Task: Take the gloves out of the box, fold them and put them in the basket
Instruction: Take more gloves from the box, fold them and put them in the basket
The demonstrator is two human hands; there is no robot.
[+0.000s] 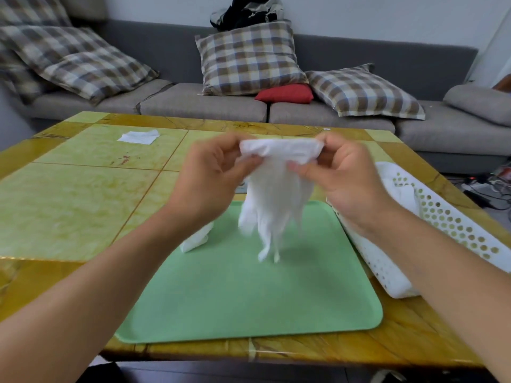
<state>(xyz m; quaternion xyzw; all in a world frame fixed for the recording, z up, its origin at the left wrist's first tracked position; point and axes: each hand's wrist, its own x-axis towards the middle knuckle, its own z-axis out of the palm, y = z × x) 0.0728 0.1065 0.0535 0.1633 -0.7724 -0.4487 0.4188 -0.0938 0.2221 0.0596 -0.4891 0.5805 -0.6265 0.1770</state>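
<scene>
Above the pale green rectangular plastic tray (249, 299), a thin white disposable glove (272, 194) hangs in the air, held at its cuff by both hands. Its long axis runs roughly vertical: the cuff is stretched sideways at the top and the fingers point down toward the tray, their tips just short of it as far as I can tell, though motion blur softens them.

The left hand (210, 178) pinches the cuff's left end between thumb and curled fingers; the right hand (340, 175) pinches the right end the same way. Both grips are narrow, closed on the film.

The step in hand looks like spreading the glove before folding. To do it well, I would keep the cuff taut and level between the 2 pinches, let the fingers settle and hang straight, then lower the glove flat onto the tray so the first fold lands cleanly across its length.

On the tray's far left edge, partly behind the left forearm, lies another piece of white film (196, 239), perhaps a second glove. Right of the tray sits the white perforated plastic basket (442, 217), with white material already inside. Far left of the tray, a flat white sheet (139, 137) rests on the yellow-green marbled tabletop (69, 203). I cannot make out the box.
</scene>
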